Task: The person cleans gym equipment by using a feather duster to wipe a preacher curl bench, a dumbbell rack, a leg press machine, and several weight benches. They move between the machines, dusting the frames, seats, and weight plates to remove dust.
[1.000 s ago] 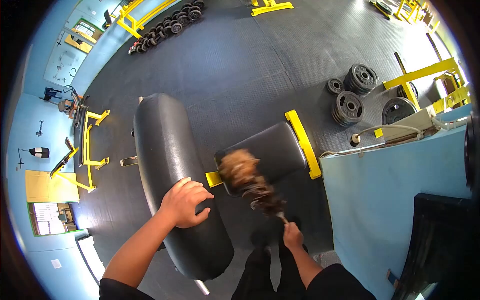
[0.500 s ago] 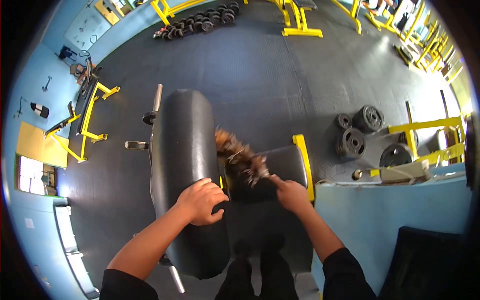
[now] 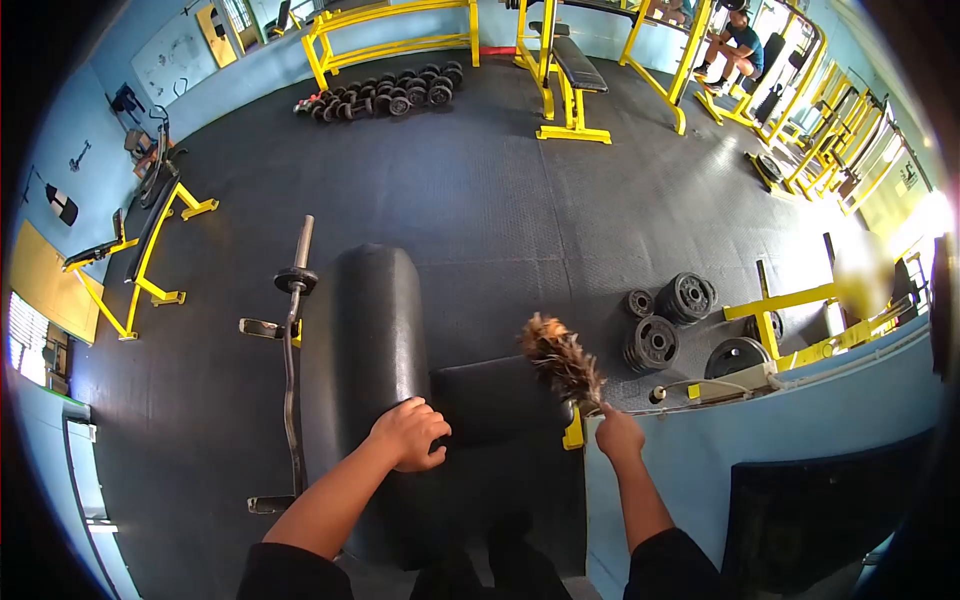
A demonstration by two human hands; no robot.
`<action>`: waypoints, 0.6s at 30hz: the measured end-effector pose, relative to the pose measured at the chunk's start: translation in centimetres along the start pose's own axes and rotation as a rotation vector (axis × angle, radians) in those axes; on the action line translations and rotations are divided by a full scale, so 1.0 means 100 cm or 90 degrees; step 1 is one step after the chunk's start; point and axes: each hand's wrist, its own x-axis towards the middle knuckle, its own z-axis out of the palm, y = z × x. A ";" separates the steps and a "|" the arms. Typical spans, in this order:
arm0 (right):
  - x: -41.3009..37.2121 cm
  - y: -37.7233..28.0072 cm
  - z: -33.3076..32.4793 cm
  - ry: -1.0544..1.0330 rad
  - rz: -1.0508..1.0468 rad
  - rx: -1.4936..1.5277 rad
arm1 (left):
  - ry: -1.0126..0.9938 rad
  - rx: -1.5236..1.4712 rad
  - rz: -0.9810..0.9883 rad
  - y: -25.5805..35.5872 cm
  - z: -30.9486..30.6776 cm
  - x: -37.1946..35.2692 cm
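My right hand (image 3: pixel 620 436) is closed round the handle of a brown feather duster (image 3: pixel 563 360). The duster's feathers point up and to the left, above the right end of a black padded seat (image 3: pixel 490 395). On the long black bench pad (image 3: pixel 365 330) lies my left hand (image 3: pixel 408 435), palm down, its fingers slightly spread and thumb apart. A curved barbell (image 3: pixel 291 380) with a small plate runs along the left side of that pad, resting near metal holders.
To the right, weight plates (image 3: pixel 655 343) are stacked on the floor beside a yellow frame (image 3: pixel 790 300). A low blue wall (image 3: pixel 680 450) stands close to my right arm. Rows of dumbbells (image 3: pixel 400 95) lie at the back. A person (image 3: pixel 735 50) sits far right.
My right hand has moved right with the feather duster, lifting it off the seat area. The view has tilted up and shifted. My left hand stays on the bench pad.
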 end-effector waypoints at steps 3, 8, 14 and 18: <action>-0.035 0.024 0.024 0.018 0.161 -0.043 | -0.001 0.001 0.011 -0.002 0.005 0.000; -0.116 0.005 0.036 -0.223 0.139 -0.099 | 0.004 -0.034 0.001 -0.002 -0.001 -0.001; -0.212 -0.083 0.016 -0.177 -0.069 -0.076 | 0.060 -0.044 0.030 -0.004 0.007 -0.005; -0.276 -0.100 0.012 -0.153 -0.065 -0.016 | 0.109 -0.053 0.016 0.001 0.005 -0.011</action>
